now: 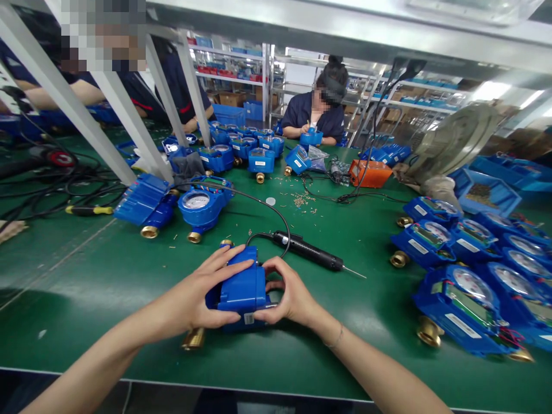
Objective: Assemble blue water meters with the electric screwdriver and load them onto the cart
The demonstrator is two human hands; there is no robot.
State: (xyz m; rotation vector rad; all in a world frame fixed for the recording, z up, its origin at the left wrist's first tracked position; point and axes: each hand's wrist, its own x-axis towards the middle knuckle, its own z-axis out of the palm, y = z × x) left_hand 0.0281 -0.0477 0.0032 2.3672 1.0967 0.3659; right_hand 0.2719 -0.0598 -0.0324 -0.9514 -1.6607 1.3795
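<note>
A blue water meter [242, 286] with brass ends lies on the green table in front of me, its smooth blue cover side up. My left hand [211, 287] is wrapped over its left side, fingers across the top and thumb along the near face. On the opposite side my right hand [287, 290] grips the meter's edge between bent fingers and thumb. A small pale label shows on the near face. Just beyond my hands rests a black electric screwdriver [308, 251], its bit pointing right and its cord looping back left.
Open-faced blue meters [463, 310] stand in rows at the right. Two more meters [200, 207] sit at the left, near metal posts and a yellow-black screwdriver [89, 210]. Loose screws [299, 201] are scattered mid-table. Beyond are an orange box [370, 173], a fan [457, 141] and co-workers.
</note>
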